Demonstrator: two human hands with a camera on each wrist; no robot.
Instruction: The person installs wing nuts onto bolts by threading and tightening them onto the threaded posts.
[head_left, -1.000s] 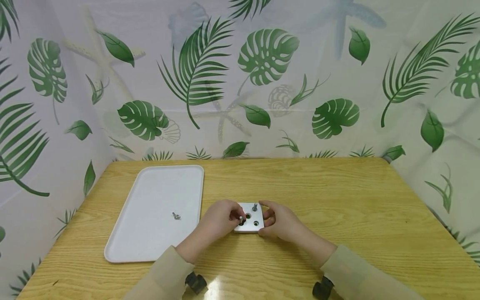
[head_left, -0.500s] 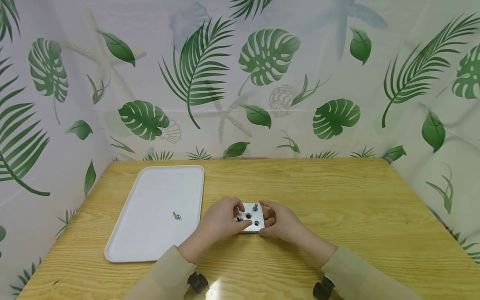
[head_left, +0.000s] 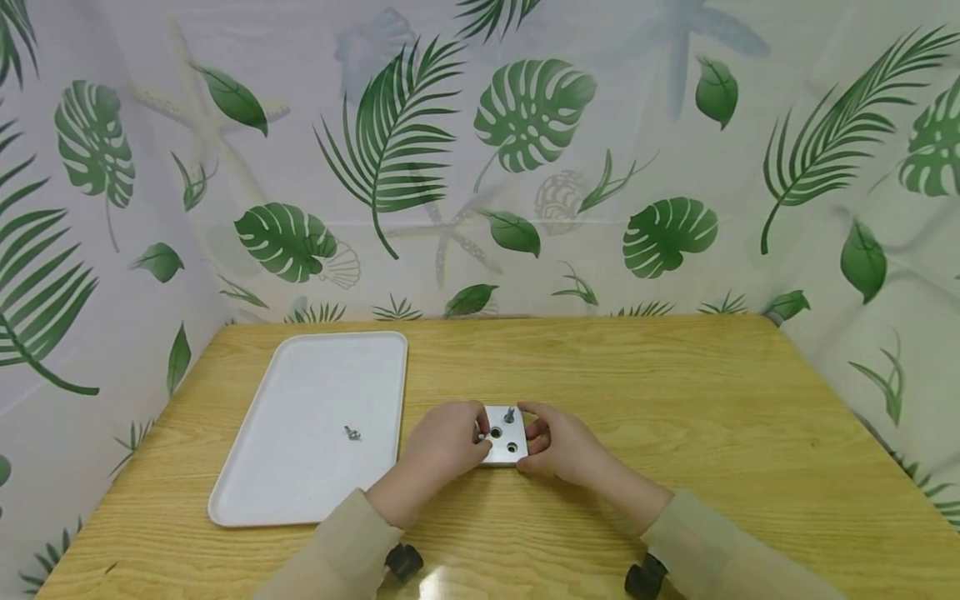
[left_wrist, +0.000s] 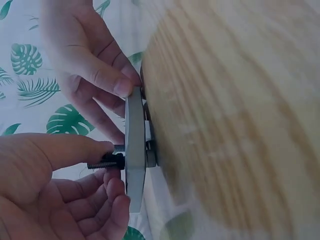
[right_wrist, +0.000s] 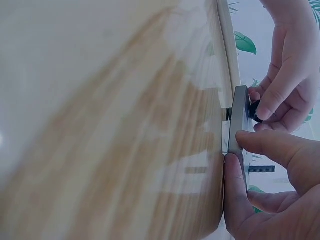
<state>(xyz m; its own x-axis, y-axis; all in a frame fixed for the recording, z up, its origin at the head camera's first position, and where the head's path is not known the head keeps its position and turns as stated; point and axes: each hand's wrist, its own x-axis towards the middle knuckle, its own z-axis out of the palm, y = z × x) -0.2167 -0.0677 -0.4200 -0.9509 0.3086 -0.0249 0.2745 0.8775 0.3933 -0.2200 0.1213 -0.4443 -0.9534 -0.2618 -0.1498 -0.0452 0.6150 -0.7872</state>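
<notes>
A flat silver metal plate [head_left: 504,454] with round holes lies in front of me, raised slightly off the table by bolt heads beneath it. My right hand [head_left: 567,446] grips its right side, thumb on the near edge and fingers at the far corner. A threaded bolt [head_left: 510,414] stands up from the far right hole. On the plate's left side, my left hand [head_left: 446,442] pinches a black nut [left_wrist: 114,160] on a second upright bolt [left_wrist: 95,166]. In the right wrist view the black nut shows partly between the left fingers [right_wrist: 272,102].
A white tray [head_left: 307,417] lies to the left on the wooden table [head_left: 675,400], with small metal fasteners [head_left: 352,432] in it. A leaf-patterned curtain [head_left: 420,167] stands behind the table and along both sides.
The left fingers spread around the bolt half a second ago, thumb reaching over the plate, and now pinch together again. My right hand and the plate have stayed in place.
</notes>
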